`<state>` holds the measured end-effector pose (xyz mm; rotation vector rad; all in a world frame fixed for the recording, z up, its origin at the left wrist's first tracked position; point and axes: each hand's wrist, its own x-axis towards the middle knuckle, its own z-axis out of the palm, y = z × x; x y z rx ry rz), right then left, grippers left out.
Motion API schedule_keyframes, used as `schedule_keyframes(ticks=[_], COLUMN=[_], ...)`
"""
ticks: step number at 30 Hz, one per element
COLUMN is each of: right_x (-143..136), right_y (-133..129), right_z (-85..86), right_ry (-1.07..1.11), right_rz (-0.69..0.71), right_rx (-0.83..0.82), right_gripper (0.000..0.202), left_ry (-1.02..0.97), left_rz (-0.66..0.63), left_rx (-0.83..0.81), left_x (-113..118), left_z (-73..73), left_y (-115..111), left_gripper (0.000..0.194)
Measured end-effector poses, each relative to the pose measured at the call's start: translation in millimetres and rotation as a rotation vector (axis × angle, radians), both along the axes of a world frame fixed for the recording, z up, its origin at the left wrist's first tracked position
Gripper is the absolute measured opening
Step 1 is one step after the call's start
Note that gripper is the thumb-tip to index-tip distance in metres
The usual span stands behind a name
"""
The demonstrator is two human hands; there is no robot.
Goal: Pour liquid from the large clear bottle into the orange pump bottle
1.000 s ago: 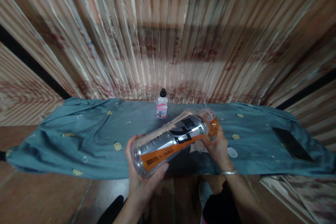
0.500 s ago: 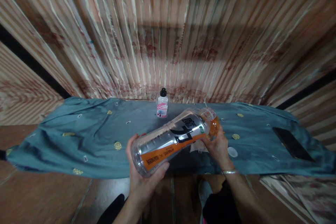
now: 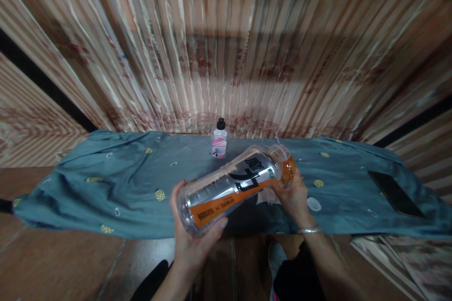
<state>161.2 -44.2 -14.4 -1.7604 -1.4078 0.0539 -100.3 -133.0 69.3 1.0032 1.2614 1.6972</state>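
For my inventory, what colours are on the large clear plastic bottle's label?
The label is silvery and orange with black characters (head view).

Phone [image 3: 396, 194] right of held bottle [image 3: 226, 190]

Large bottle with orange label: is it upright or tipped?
Tipped: the bottle slants, its base in the left hand, neck toward the right hand.

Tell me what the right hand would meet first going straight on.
The orange container that the right hand holds; past it, likely the striped curtain, though depth is unclear.
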Motion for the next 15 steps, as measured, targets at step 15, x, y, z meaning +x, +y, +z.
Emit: schedule_keyframes(ticks=[15], right_x=[-1.6], right_y=[-0.5], right_z=[2.8], right_ry=[-0.014], right_rz=[-0.023], right_rx=[0.004], right_gripper=[0.100], left_ry=[0.008], left_rz=[0.002], left_rx=[0.010], left_x=[0.4], left_z=[0.2], left_y=[-0.4], left_gripper=[0.094])
